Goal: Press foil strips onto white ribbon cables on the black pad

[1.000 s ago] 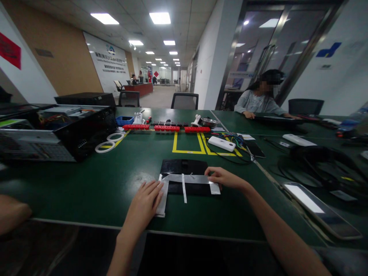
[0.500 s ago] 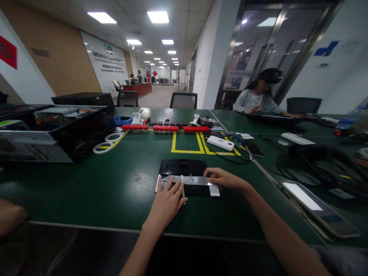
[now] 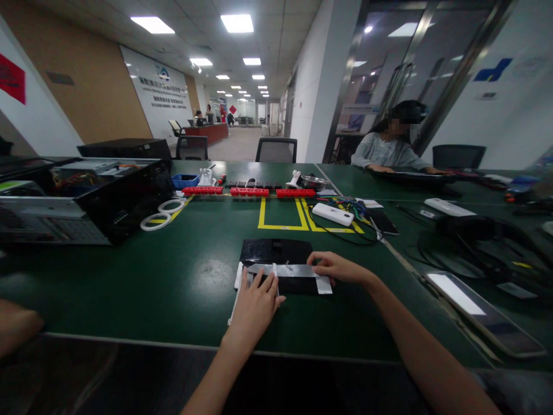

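A flat black panel (image 3: 259, 249) lies on the green table before me. Across it runs a silvery flat strip (image 3: 298, 270), whose exact kind I cannot make out; a ribbed whitish piece (image 3: 324, 285) hangs at its right end. My left hand (image 3: 257, 302) rests palm down over the strip's left part, fingers spread, partly hiding it and some white narrow pieces (image 3: 238, 275) at the panel's left edge. At the strip's right end, my right hand (image 3: 330, 267) pinches it between thumb and fingers.
On the left stands an opened computer case (image 3: 116, 202) beside two white rings (image 3: 156, 221). Red strips (image 3: 249, 192) line the back. A white power bank (image 3: 332, 214) and cables sit at right, with a phone (image 3: 484, 311) and headphones (image 3: 466, 236). Another person (image 3: 384, 150) sits across.
My left hand has slid slightly right and toward me, showing a thin white edge beside it. My right hand keeps its pinch. The seated person's hand has lowered.
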